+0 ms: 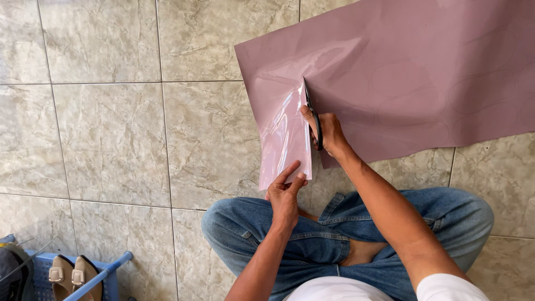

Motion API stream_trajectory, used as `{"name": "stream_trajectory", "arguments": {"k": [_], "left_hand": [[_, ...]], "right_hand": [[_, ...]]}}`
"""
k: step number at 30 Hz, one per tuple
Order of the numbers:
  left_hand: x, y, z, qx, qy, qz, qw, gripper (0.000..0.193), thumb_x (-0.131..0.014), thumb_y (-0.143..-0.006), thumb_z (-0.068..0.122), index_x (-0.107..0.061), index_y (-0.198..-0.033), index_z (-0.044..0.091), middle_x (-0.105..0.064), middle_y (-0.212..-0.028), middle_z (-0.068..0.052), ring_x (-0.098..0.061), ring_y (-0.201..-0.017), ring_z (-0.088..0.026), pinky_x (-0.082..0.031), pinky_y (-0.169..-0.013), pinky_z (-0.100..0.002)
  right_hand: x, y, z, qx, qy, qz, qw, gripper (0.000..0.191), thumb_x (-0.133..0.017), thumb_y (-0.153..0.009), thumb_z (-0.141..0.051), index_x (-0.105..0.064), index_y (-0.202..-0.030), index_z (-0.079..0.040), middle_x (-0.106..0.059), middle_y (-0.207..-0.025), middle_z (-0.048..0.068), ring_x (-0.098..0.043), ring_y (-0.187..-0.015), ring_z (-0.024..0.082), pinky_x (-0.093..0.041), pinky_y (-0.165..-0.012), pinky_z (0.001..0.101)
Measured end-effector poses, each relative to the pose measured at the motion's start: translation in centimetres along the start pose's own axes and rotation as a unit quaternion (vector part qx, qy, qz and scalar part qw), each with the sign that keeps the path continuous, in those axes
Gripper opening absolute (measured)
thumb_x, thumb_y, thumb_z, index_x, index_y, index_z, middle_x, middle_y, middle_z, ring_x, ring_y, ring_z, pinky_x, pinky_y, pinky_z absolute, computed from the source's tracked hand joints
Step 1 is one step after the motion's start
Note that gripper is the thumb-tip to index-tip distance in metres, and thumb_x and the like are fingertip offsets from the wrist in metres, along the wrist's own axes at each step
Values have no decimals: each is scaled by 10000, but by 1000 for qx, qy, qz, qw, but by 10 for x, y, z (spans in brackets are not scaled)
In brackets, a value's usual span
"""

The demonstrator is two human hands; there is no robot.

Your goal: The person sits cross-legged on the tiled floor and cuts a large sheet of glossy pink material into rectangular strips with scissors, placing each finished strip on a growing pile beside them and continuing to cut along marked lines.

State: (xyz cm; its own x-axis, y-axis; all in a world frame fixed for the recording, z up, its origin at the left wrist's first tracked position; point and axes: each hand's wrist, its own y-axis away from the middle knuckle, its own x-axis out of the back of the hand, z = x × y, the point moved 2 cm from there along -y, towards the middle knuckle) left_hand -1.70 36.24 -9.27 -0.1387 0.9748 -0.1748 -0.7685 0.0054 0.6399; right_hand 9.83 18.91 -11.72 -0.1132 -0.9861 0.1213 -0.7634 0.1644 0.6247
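Right hand (329, 134) grips scissors (313, 114) cutting the mauve sheet (401, 78); left hand (284, 195) fingers pinch the cut strip (285, 139) left of the scissors

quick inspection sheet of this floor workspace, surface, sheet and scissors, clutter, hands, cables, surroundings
surface: tiled floor, beige marbled tiles with grey grout lines
job's things: large mauve sheet lies on the floor with faint oval outlines on it; a cut runs in from its near edge, and the glossy strip left of the cut is lifted; scissors sit in the cut, blades pointing away from the person
clutter: nothing seen
grippers: left hand pinches the strip's near end; right hand holds the scissors
cables: nothing seen
surroundings: person's crossed legs in blue jeans; blue rack at lower left holding tan sandals
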Motion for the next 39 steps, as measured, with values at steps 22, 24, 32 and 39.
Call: {"name": "stream_trajectory", "arguments": {"k": [22, 24, 32, 39], "left_hand": [[12, 14, 13, -3, 35, 7, 999, 436, -791, -861, 55, -721, -1289, 11, -767, -1029, -76, -676, -803, -120, -535, -795, -252], [13, 13, 12, 0, 35, 7, 999, 436, -792, -862, 56, -722, -1290, 12, -769, -1016, -79, -679, -804, -118, -536, -798, -253], [17, 15, 13, 11, 28, 7, 1000, 430, -787, -865, 58, -720, -1287, 15, -776, -997, -82, -695, -817, -121, -551, -800, -262], [19, 15, 14, 16, 29, 11, 999, 424, -778, -866, 54, -719, -1284, 9, -777, -1011, -77, -688, -820, -120, -560, -795, -261]], "right_hand": [[1, -52, -33, 8, -1, -33, 999, 758, -572, -842, -798, -451, -540, -113, -445, -506, 23, -463, -404, 133, -371, -363, 328], [-2, -49, -33, 31, 3, -11, 999, 762, -593, -848, -780, -428, -525, -110, -423, -493, 23, -452, -393, 137, -365, -365, 336], [-3, -67, -43, 58, 36, -16, 998, 786, -559, -887, -768, -368, -477, -124, -386, -443, 1, -480, -383, 124, -390, -369, 315], [-8, -73, -41, 71, 48, 1, 996, 777, -597, -872, -747, -377, -472, -119, -373, -442, 7, -445, -373, 137, -358, -347, 324]]}}
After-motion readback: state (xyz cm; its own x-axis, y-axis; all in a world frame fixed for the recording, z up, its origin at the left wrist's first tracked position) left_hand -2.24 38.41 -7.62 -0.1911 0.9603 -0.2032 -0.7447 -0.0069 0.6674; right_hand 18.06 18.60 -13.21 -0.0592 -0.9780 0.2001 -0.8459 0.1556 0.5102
